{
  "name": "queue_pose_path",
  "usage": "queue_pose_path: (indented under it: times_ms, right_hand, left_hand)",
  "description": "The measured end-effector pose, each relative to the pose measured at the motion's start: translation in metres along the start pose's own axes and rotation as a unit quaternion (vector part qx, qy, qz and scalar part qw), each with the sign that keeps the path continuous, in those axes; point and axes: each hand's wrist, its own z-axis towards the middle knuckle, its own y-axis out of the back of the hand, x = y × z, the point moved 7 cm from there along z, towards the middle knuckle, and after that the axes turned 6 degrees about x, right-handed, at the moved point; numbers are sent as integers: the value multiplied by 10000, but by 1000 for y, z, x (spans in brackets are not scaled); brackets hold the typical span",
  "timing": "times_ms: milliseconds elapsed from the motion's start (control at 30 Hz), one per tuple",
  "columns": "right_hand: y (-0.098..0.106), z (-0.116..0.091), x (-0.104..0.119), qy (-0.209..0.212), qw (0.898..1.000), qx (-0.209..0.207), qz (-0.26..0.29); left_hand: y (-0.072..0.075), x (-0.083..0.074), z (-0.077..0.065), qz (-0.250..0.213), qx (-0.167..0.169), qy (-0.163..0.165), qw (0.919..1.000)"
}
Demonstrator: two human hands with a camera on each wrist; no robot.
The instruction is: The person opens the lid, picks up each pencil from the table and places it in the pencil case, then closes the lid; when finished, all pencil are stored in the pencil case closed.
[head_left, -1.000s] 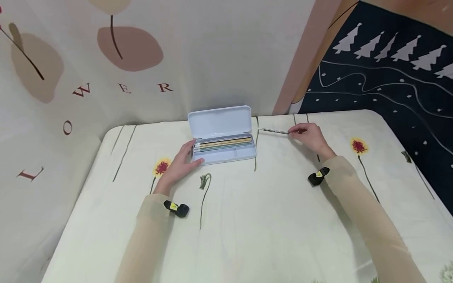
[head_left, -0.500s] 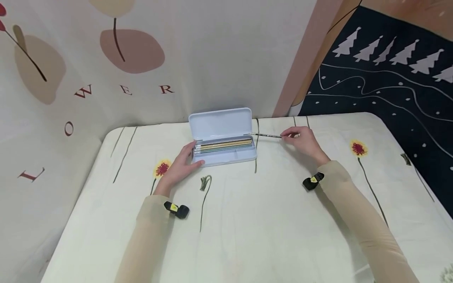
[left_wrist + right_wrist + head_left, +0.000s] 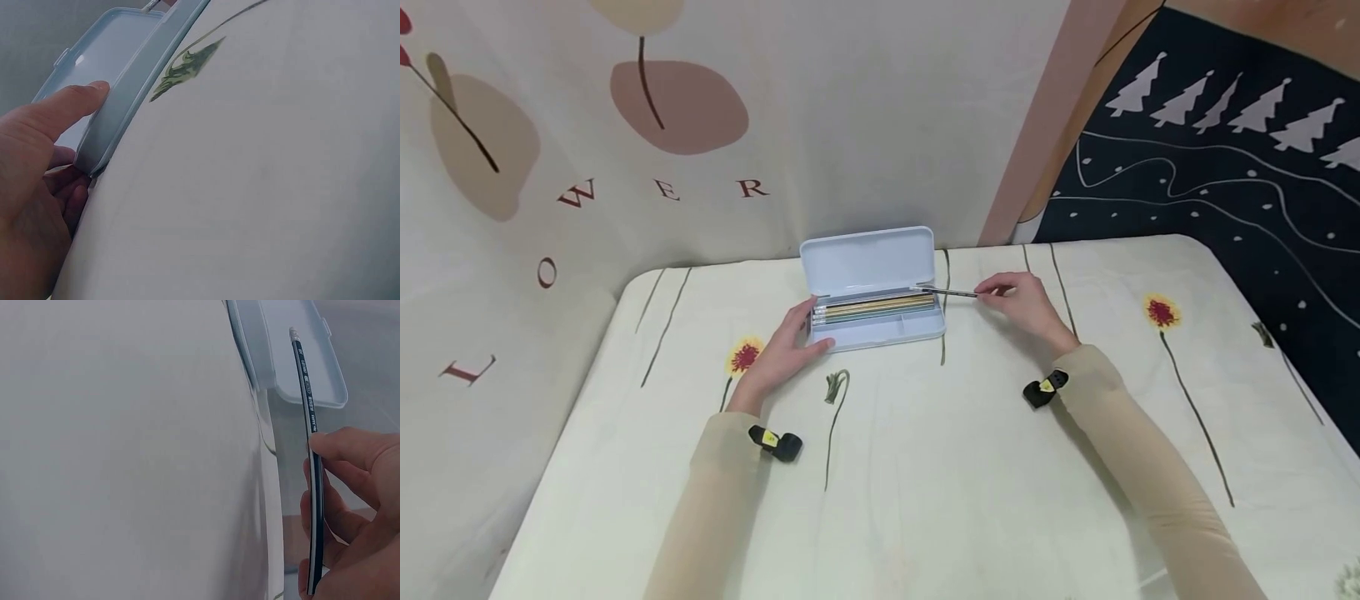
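A light blue pencil case (image 3: 865,336) lies on the cloth with its lid (image 3: 868,260) raised at the back. Several gold and green pencils (image 3: 874,310) rest side by side in its rear compartment. My left hand (image 3: 781,352) holds the case's left end, thumb over the front rim and fingers around the corner in the left wrist view. Between thumb and fingers, my right hand (image 3: 1021,308) pinches a dark striped pencil (image 3: 304,378) with white lettering. That pencil's silver eraser end points left and overlaps the case's right rear corner in the head view.
A white cloth (image 3: 910,467) printed with flowers covers the table. Right behind the case hangs a pale curtain (image 3: 880,125) with letters on it. A dark cloth (image 3: 1210,192) with printed trees hangs at the right. Black cameras (image 3: 786,447) sit on both wrists.
My right hand has moved left with the dark pencil, bringing its eraser end from beside the case to over its right part. The left hand and the case have stayed in place.
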Motion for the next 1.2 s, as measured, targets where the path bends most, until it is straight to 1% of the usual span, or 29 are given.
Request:
queue_pose_path:
  times_ms: [133,200,367,567,733,867,1100,1200]
  right_hand:
    - [-8,3,6,94,9999,42,66]
    - [-12,4,9,74,9999,80,88]
    - [-22,7,17,60,9998,177,59]
    - [-34,11,27,141,9996,240,16]
    - [-43,15,32,203,9995,236,-25]
    - [-50,19,38,215,9993,310,-9]
    - [-65,24,53,587,9975,392,64]
    - [-71,26,57,617,9973,403,24]
  left_hand:
    - [0,1,0,17,-8,22,10000]
    - [0,1,0,21,-4,-5,10000]
    - [0,2,1,40,-17,-9,10000]
    - [0,1,0,29,-5,22,10000]
    - [1,-1,1,46,-11,-63,10000]
    - [2,-2,1,17,-21,-112,9999]
    - [2,1,3,40,-31,-98,9999]
    - [1,0,3,83,-37,-92,9999]
